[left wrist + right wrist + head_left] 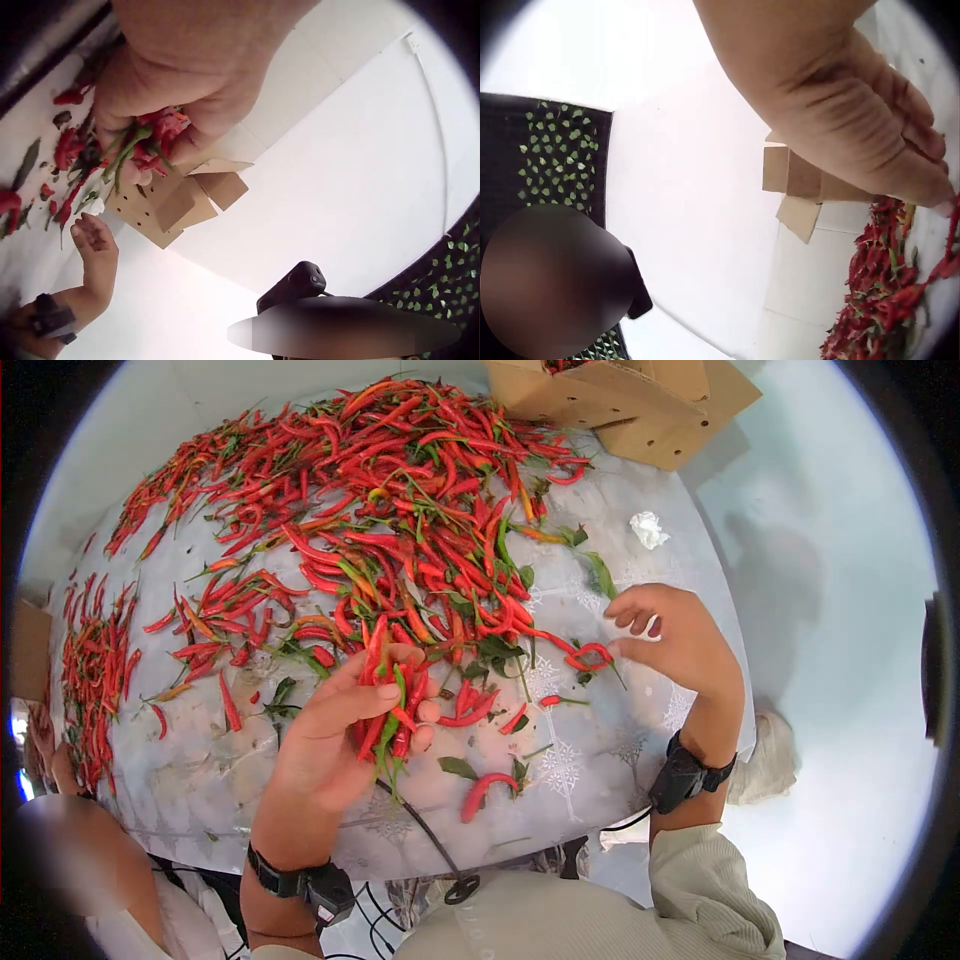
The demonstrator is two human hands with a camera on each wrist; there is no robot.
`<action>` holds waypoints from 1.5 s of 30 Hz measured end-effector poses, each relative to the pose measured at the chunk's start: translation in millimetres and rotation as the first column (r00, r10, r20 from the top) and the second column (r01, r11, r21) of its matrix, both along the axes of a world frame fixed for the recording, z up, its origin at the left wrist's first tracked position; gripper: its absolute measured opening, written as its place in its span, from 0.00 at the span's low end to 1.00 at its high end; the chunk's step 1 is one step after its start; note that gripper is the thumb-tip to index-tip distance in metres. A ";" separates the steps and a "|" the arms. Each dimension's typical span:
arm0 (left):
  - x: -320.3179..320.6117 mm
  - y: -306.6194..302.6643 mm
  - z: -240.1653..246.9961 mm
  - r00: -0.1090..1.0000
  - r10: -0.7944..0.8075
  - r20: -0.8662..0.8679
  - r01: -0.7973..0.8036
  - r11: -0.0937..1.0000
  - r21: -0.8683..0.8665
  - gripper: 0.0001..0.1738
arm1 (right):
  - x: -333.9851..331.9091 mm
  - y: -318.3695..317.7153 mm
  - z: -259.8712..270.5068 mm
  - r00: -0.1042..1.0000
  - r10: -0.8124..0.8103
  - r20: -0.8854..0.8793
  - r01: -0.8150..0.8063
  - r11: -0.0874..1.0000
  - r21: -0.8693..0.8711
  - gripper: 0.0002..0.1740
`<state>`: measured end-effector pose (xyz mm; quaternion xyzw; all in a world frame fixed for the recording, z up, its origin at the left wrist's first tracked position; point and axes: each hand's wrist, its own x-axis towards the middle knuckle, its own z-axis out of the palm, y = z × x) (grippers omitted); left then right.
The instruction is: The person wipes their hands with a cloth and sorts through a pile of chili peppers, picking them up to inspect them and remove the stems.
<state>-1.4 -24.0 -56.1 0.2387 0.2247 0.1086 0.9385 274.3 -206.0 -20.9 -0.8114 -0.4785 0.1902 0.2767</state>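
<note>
In the head view the left hand (345,725) grips a small bunch of red chilies (408,735) with green stems, near the table's front. The left wrist view shows the same bunch (154,142) between thumb and fingers of the left hand (180,82). To the right, the right hand (685,640) hovers at the table's right side, fingers loosely bent and holding nothing, beside a curled red chili (590,657). Seen from the right wrist, that hand (855,112) is close to red chilies (954,225); whether it touches them cannot be told.
A large heap of red chilies (400,460) covers the table's (640,750) back and middle, with another pile (90,680) at left. A cardboard box (640,410) stands at back right, near crumpled white paper (648,530). Loose chilies and leaves lie in front. Another person's arm (70,780) is at lower left.
</note>
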 end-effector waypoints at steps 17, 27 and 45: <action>2.6 0.0 1.0 0.999 0.033 0.012 -0.032 0.999 -0.038 0.28 | -23.6 21.3 -26.6 0.977 0.194 0.085 -0.196 0.981 0.007 0.09; -0.4 1.7 1.4 1.000 0.021 0.023 -0.020 1.000 -0.023 0.28 | -25.4 19.9 -21.9 0.978 0.094 0.188 -0.075 0.991 -0.109 0.07; 12.1 -19.9 1.1 0.998 0.051 0.023 -0.053 0.996 0.079 0.24 | -133.2 59.5 -0.5 0.928 0.251 -0.274 -0.130 0.910 0.393 0.14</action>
